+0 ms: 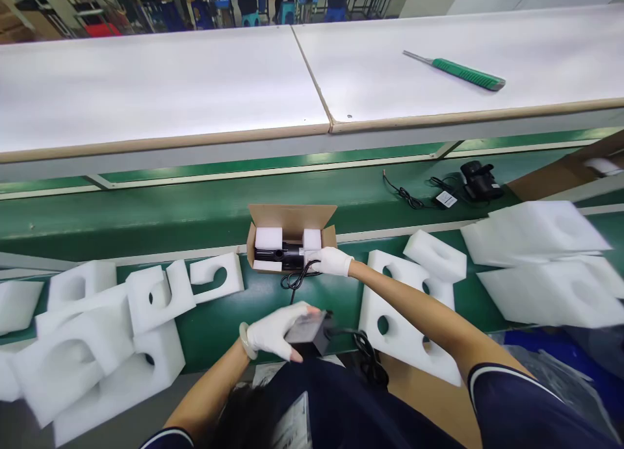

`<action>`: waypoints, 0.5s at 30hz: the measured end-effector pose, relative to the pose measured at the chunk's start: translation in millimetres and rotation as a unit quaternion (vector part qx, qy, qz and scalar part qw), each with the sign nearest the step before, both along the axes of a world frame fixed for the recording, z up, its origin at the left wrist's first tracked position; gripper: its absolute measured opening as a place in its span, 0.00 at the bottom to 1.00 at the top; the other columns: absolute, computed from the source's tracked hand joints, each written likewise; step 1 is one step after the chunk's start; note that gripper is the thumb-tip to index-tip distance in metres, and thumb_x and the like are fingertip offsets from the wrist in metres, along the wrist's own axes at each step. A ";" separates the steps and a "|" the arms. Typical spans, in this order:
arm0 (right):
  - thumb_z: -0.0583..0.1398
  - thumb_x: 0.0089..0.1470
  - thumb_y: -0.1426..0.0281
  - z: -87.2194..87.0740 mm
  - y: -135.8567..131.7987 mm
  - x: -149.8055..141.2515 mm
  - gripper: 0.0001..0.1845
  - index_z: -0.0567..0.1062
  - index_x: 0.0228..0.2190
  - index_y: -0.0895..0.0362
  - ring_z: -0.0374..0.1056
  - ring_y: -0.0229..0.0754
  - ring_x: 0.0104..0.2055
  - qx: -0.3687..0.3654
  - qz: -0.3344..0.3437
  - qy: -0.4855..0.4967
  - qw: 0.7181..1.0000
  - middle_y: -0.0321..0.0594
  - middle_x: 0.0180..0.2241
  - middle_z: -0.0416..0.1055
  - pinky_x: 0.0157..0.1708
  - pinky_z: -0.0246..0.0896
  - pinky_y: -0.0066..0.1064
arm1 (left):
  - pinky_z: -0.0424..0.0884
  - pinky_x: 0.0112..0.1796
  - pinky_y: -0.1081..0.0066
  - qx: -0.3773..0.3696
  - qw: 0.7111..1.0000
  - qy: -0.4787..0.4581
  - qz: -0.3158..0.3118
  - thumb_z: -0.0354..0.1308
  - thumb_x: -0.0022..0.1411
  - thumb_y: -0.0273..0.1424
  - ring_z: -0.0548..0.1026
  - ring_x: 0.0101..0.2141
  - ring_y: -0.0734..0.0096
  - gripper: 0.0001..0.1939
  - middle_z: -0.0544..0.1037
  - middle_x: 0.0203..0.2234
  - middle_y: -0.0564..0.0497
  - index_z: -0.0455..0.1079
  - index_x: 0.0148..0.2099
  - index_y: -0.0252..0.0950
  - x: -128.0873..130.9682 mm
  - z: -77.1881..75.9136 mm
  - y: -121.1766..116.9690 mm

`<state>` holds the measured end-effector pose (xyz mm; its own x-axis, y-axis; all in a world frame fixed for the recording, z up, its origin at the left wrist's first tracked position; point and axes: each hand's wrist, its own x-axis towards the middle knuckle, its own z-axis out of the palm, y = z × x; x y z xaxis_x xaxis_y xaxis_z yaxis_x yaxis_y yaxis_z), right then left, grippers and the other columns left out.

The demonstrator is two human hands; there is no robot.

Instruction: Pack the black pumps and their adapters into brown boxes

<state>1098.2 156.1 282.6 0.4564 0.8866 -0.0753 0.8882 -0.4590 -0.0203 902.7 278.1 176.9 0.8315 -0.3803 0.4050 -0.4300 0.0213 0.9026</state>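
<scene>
Glossy green bench (219, 329), white shelf (170, 88), green-handled cutter (463, 73), white foam blocks (88, 342), white-gloved left hand (275, 332) pinching grey box (308, 332), white-gloved right hand (332, 262), grip unclear, at brown carton (292, 216)

Grey box (308, 332) blurred, left hand (275, 331) covering part; leftmost foam (17, 306) cut off.

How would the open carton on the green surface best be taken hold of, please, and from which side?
Probably by the short ends of the carton, coming from left and right together: it is wider than deep, its lid stands up along the far side, and a cable hangs over the near side.
</scene>
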 end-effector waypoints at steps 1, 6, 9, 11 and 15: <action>0.57 0.50 0.70 -1.9 -1.5 1.4 0.11 0.80 0.33 0.51 0.71 0.40 0.35 0.036 -0.024 0.017 0.999 0.34 0.33 0.77 0.35 0.62 0.26 | 0.57 0.57 0.49 -0.081 0.997 -0.005 0.016 0.66 0.42 0.54 0.65 0.56 0.46 0.45 0.66 0.55 0.41 0.60 0.60 0.40 -2.2 5.2 8.3; 0.60 0.45 0.73 -15.0 -4.0 3.8 0.04 0.74 0.21 0.60 0.61 0.33 0.20 0.267 -0.181 0.312 0.894 0.33 0.19 0.69 0.20 0.54 0.21 | 0.60 0.56 0.45 -0.308 0.930 -0.019 0.198 0.54 0.36 0.68 0.64 0.57 0.44 0.58 0.64 0.59 0.41 0.50 0.65 0.44 5.9 20.9 40.3; 0.60 0.45 0.76 -19.8 -7.1 4.8 0.06 0.69 0.19 0.61 0.45 0.27 0.13 0.378 -0.286 0.556 0.683 0.29 0.12 0.58 0.11 0.37 0.19 | 0.62 0.57 0.48 -0.283 0.909 -0.013 0.306 0.53 0.40 0.66 0.65 0.57 0.49 0.53 0.68 0.56 0.44 0.53 0.64 0.45 13.8 21.6 55.0; 0.58 0.47 0.77 -22.9 -9.5 5.3 0.07 0.66 0.21 0.60 0.40 0.26 0.12 0.408 -0.312 0.622 0.591 0.27 0.12 0.55 0.10 0.33 0.18 | 0.62 0.57 0.49 -0.265 0.907 0.006 0.327 0.54 0.46 0.60 0.67 0.56 0.51 0.45 0.72 0.53 0.45 0.57 0.63 0.44 19.7 19.7 62.3; 0.51 0.52 0.79 -32.6 -7.0 6.8 0.08 0.60 0.24 0.56 0.40 0.26 0.11 0.469 -0.327 0.638 0.516 0.26 0.14 0.54 0.08 0.35 0.16 | 0.64 0.56 0.48 -0.287 0.913 0.019 0.288 0.52 0.49 0.51 0.70 0.53 0.54 0.39 0.75 0.49 0.45 0.59 0.61 0.40 37.0 20.9 71.8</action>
